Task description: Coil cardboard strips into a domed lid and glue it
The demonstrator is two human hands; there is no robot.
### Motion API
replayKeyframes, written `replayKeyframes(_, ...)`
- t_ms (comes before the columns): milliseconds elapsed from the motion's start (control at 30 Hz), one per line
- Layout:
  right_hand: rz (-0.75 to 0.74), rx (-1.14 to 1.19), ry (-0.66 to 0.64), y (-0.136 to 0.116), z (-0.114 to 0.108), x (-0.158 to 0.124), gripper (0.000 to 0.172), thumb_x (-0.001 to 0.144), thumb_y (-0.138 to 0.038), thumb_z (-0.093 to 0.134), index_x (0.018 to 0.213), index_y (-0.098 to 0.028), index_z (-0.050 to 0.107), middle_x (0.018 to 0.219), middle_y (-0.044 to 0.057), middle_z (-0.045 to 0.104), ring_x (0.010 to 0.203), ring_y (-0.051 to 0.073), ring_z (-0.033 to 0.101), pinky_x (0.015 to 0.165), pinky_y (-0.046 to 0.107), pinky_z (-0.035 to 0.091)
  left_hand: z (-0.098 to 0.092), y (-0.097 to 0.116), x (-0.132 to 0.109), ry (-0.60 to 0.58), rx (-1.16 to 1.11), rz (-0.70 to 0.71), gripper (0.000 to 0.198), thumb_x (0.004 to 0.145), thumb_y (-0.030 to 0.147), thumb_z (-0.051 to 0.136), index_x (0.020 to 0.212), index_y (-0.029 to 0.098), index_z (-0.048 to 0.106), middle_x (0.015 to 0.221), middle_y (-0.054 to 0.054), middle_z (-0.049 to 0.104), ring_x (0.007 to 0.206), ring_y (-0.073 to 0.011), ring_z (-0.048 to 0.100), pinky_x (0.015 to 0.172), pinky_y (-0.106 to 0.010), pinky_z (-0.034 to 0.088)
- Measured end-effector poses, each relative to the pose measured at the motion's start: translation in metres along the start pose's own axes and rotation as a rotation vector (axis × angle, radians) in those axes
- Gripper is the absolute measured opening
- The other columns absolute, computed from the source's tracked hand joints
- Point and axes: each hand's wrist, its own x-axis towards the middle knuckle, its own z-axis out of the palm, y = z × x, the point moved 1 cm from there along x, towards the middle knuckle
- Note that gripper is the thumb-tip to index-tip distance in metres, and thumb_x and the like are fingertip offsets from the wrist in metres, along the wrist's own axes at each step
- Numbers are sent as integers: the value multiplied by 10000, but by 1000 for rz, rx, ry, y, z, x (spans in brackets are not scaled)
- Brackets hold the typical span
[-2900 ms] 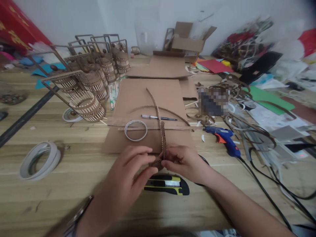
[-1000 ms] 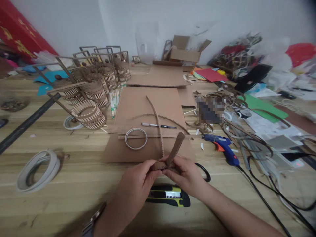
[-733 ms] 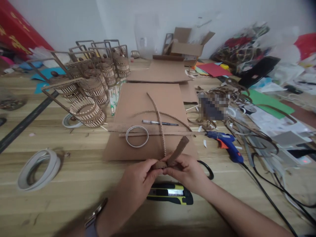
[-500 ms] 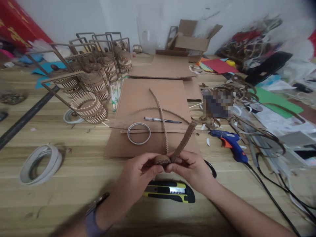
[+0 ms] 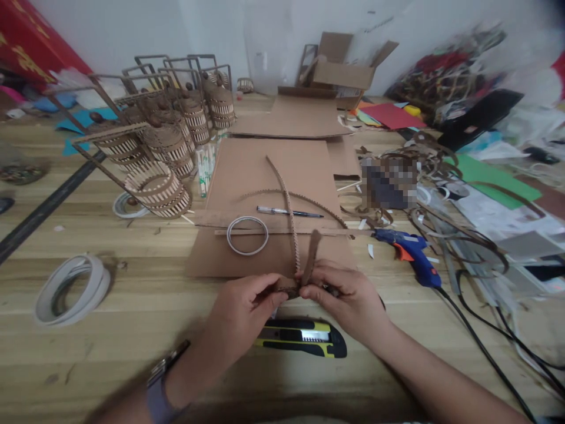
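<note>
Between both hands is a brown corrugated cardboard strip (image 5: 313, 250), its lower part wound into a small coil and its free end sticking up. My left hand (image 5: 247, 312) pinches the coiled part between thumb and fingers. My right hand (image 5: 342, 297) grips the strip close beside the coil, fingertips nearly touching the left thumb. Fingers hide part of the coil. Just below the hands lies a yellow and black utility knife (image 5: 304, 337). Ahead, two thin cardboard strips (image 5: 289, 206) cross over a pen (image 5: 289, 211) on a cardboard sheet (image 5: 238, 171), near a white tape ring (image 5: 228, 235).
A blue hot glue gun (image 5: 410, 253) with a cable lies to the right. At the left rests a thick white roll (image 5: 39, 300). Several handled cardboard baskets (image 5: 159, 188) stand at the back left. An open cardboard box (image 5: 342, 73) stands by the wall; paper strips clutter the right.
The strip's free end has tipped more upright and now shows shorter. My right hand has turned and drawn its fingers in around it. The left hand keeps its pinch.
</note>
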Motion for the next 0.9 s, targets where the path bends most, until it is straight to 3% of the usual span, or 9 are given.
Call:
replayKeyframes(267, -204, -149, -129, 0, 2, -3, 178, 949, -282, 582, 883, -181, 714, 771, 47, 671, 685, 132, 655, 600, 202, 512, 2, -2, -4, -25, 178, 175, 184, 898, 100, 545, 875, 197, 699, 825, 5, 719, 717, -127, 629, 689, -198, 451)
replayKeyframes(400, -200, -133, -124, 0, 2, -4, 122, 927, -242, 599, 889, -182, 699, 789, 48, 680, 684, 132, 649, 595, 202, 507, 4, -5, -5, 25, 241, 244, 203, 909, 114, 518, 908, 196, 704, 884, -36, 730, 810, -174, 651, 778, -264, 482)
replayKeyframes(567, -54, -40, -16, -3, 4, -2, 127, 879, -263, 658, 772, -200, 682, 695, 14, 657, 642, 138, 625, 572, 216, 488, 4, -4, -2, 72, -60, 31, 259, 878, 223, 571, 1117, 200, 670, 941, -39, 731, 811, -171, 664, 727, -254, 521)
replayKeyframes(667, -7, 7, 23, -3, 6, -2, 189, 867, -303, 674, 711, -196, 667, 642, 6, 629, 607, 140, 607, 546, 223, 476, 2, 0, -2, 6, -204, -73, 216, 894, 284, 542, 1024, 196, 691, 791, -5, 717, 695, -143, 648, 620, -207, 500)
replayKeyframes(767, -8, 27, 17, -3, 6, -1, 226, 878, -337, 666, 702, -196, 679, 669, 18, 657, 634, 147, 630, 571, 231, 499, -1, 3, -2, 2, -95, -44, 192, 887, 293, 541, 911, 200, 707, 708, 15, 693, 643, -131, 615, 592, -193, 463)
replayKeyframes(900, -67, -29, 18, -3, 1, -2, 156, 886, -329, 671, 800, -209, 722, 780, 40, 714, 724, 157, 681, 635, 233, 540, 0, 2, -1, 25, 74, -17, 160, 873, 251, 566, 921, 210, 713, 766, 15, 729, 684, -142, 646, 633, -205, 465)
